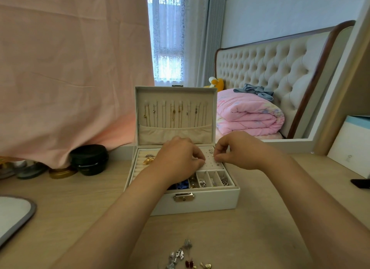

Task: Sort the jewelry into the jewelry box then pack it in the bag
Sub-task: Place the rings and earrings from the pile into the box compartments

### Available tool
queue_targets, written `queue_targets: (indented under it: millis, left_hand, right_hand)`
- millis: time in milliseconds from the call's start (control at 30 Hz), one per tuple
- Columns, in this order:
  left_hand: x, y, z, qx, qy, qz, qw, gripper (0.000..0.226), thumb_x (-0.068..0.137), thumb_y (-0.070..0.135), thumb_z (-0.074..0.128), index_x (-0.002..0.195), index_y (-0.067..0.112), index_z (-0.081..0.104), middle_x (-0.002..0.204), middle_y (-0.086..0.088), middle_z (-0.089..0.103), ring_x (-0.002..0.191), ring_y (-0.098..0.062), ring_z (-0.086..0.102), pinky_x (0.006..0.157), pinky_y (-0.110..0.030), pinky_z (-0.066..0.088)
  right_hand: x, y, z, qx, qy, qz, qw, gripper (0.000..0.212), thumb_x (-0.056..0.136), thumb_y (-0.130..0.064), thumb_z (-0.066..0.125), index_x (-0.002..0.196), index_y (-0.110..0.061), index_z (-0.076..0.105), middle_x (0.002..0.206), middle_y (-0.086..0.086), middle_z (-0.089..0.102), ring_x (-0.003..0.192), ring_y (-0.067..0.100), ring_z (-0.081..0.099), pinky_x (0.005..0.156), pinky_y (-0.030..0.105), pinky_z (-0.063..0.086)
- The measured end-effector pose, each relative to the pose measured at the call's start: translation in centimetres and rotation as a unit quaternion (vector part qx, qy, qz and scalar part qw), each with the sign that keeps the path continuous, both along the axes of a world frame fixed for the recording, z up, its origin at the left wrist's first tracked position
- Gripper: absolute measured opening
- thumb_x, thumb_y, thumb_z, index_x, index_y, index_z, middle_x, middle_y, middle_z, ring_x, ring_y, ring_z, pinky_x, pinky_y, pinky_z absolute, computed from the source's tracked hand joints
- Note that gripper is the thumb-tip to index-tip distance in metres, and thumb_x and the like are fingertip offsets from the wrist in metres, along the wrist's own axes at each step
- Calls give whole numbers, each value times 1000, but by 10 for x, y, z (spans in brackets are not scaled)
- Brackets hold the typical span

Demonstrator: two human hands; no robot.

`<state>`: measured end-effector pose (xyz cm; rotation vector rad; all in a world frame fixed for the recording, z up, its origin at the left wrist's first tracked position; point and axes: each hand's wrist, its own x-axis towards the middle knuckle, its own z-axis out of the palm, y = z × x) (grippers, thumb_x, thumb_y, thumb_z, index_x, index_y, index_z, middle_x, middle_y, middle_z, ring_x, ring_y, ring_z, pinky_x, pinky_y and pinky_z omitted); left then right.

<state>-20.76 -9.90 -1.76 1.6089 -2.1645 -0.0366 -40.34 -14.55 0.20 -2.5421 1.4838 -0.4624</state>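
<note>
A white jewelry box (pixel 210 200) stands open on the wooden table, its raised lid (pixel 176 94) hung with several thin necklaces. Inside are ring rolls with a gold bow piece (pixel 148 160), a perforated earring panel (pixel 210 162) and small compartments holding several pieces. My left hand (pixel 178 158) hovers over the box middle with curled fingers, fingertips pinched together; what they pinch is too small to see. My right hand (pixel 238 150) pinches something tiny at the earring panel's right side. Loose silver, red and gold earrings (pixel 184 254) lie on the table near me.
A black round case (pixel 90 158) and a gold tin (pixel 62 172) sit left of the box under a pink cloth (pixel 70 68). A grey-rimmed tray (pixel 14 214) lies at the left edge. A dark phone (pixel 360 183) and a white box (pixel 352 146) are at right.
</note>
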Motion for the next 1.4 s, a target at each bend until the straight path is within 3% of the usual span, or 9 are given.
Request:
queue_targets:
  millis: [100,233,367,600,733,900,1000,1200,1400]
  left_hand:
    - [0,-1,-1,-9,-4,0,1000,17,94,43,63,106,39,74,111,10,61,112,-14,45,93,-34,37]
    - [1,-2,-1,-15,9,1,1000,12,93,40,65,101,38,74,102,16,63,108,-11,49,96,-36,39]
    - [6,-4,2,14,120,7,993,12,94,33,65,102,34,75,93,20,66,92,1,58,93,-33,52]
    - [15,-7,9,31,284,14,958,11,93,27,69,102,31,73,92,13,71,88,-3,65,81,-26,53]
    - [16,-4,15,52,365,3,929,10,93,27,69,99,32,75,92,12,75,86,-4,66,80,-28,54]
    - [14,-1,21,66,451,9,890,5,88,26,75,93,23,76,83,6,76,73,-8,63,63,-22,49]
    - [14,0,23,71,467,9,881,11,86,29,77,93,22,75,80,7,74,73,-7,62,61,-21,47]
    - [11,0,20,58,462,7,885,14,85,38,76,90,25,77,85,2,76,70,-4,63,60,-19,47]
    - [9,-2,18,28,445,9,895,14,83,45,75,84,31,76,77,4,75,62,2,62,55,-15,46]
  right_hand:
    - [1,0,0,-3,3,4,1000,9,87,-30,76,81,-36,71,87,-14,71,81,1,63,75,22,51]
    - [-1,-1,1,6,11,10,1000,11,84,-29,78,78,-36,72,83,-16,71,81,1,64,76,22,52]
    - [-1,-1,1,8,1,15,1000,5,84,-30,78,80,-33,78,84,-19,73,80,-3,64,76,22,52]
    - [-2,0,-1,53,-33,13,998,9,85,-26,79,79,-32,76,80,-19,71,66,-16,57,61,8,39]
    - [1,-1,-1,43,-141,16,989,4,86,-26,78,87,-29,77,86,-12,72,67,-11,60,69,15,43]
    - [20,11,8,16,-305,69,950,18,86,-16,77,102,-24,75,89,-5,73,51,0,55,57,17,50]
    - [28,15,9,17,-331,74,940,15,88,-13,75,100,-22,77,79,-12,74,49,8,56,56,20,51]
    - [27,14,8,0,-339,62,939,10,86,-15,78,94,-21,79,68,-15,71,48,7,56,54,18,49]
    - [28,13,5,-15,-355,47,934,10,83,-18,81,93,-20,81,72,-9,73,50,7,57,55,19,51]
